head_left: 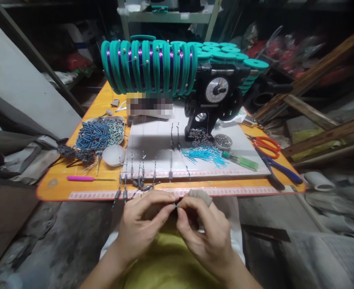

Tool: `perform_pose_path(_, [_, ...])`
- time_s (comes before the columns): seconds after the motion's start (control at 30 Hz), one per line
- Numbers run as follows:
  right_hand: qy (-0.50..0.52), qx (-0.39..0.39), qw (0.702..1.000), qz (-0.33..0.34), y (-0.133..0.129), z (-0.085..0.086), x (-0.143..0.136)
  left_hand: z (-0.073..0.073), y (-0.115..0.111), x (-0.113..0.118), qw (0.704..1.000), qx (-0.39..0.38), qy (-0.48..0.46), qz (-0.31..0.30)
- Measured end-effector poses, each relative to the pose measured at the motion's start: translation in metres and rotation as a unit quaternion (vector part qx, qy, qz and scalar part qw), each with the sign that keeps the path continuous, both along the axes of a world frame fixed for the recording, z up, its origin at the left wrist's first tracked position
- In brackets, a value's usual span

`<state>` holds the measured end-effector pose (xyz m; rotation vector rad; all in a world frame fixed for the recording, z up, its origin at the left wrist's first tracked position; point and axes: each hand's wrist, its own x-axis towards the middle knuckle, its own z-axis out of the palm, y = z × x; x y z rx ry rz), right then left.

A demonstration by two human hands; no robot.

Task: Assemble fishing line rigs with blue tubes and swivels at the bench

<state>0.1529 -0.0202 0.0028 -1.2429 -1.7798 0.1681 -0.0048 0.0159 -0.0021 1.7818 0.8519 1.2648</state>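
Note:
My left hand and my right hand meet just in front of the table's edge, thumbs and forefingers pinched. Between the fingertips shows a tiny thin blue piece, mostly covered by the fingers. A grey cloth wrap sits on a finger of my right hand. Beyond the hands, dark weighted fishing rigs hang over the white board's front edge. On the board lie a heap of thin blue tubes and a spread of small metal pieces.
Teal spools on a black winding machine rise behind. At left are a tray of blue rods, a white bowl and a pink hook tool. Orange scissors, blue pliers and a green tube lie right.

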Motion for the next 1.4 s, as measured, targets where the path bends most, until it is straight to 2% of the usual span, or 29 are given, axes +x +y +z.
perform_pose_path(0.1, [0.002,0.006,1.0,0.0,0.0,0.002,0.0,-0.002,-0.007,0.01,0.981,-0.164,-0.107,0.017])
perform_pose_path(0.17, [0.007,0.008,1.0,0.003,-0.001,0.002,0.0,-0.003,-0.009,0.016,0.963,-0.214,-0.159,0.031])
perform_pose_path(0.23, [0.012,0.002,1.0,0.007,-0.001,0.001,0.001,-0.004,-0.01,0.02,0.955,-0.227,-0.184,0.047])
perform_pose_path(0.37, [0.013,-0.018,1.0,0.021,-0.002,0.0,0.001,-0.008,-0.014,0.021,0.963,-0.191,-0.178,0.073])
perform_pose_path(0.53, [-0.014,-0.012,1.0,0.02,-0.001,0.001,0.003,-0.017,-0.022,0.013,0.99,-0.068,-0.053,0.114])
perform_pose_path(0.7, [-0.05,-0.003,0.998,0.028,0.003,0.003,0.005,-0.02,-0.024,0.008,0.991,0.015,0.035,0.127])
perform_pose_path(0.97, [0.004,-0.011,0.995,0.1,0.013,0.007,0.011,-0.016,-0.023,0.008,0.992,-0.016,-0.015,0.128])
perform_pose_path(1.2, [0.028,-0.056,0.99,0.123,0.016,0.013,0.01,-0.016,-0.023,0.005,0.988,0.012,0.034,0.15])
perform_pose_path(1.4, [0.006,-0.078,0.986,0.146,0.02,0.014,0.009,-0.013,-0.023,0.003,0.987,0.029,0.049,0.15])
